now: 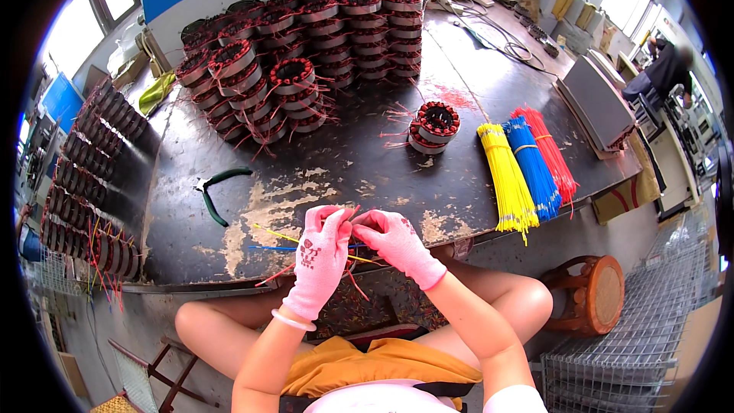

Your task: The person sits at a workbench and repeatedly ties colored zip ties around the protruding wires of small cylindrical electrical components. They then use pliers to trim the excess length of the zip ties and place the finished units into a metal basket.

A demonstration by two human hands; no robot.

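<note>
1. Nearest, at table edge: thin yellow plastic wire (277,232), thin blue plastic wire (271,248) & thin red plastic wire (275,275) poke out L of the hands; piece looks mid-job, prob. unfinished, join hidden.
2. Pink-gloved L hand (319,260): thumb & index pinched nearly closed w/ a bit of red wire at tips. Pink-gloved R hand (399,240): fingertips also pinched, right beside L's; can't tell exactly what's gripped.
3. Just beyond: green-handled cutters (231,174), lying untouched, handles spread.
4. To R: tied yellow (506,176), blue (534,168) & red wire bundles (548,151), plenty left.
5. Further: two stacked round metal-and-copper coil rings (434,137), red leads out.
6. Far L: ring stacks w/ coloured tails (111,254), seemingly done; back: tall red-lead ring stacks (329,28), apparently to do.
</note>
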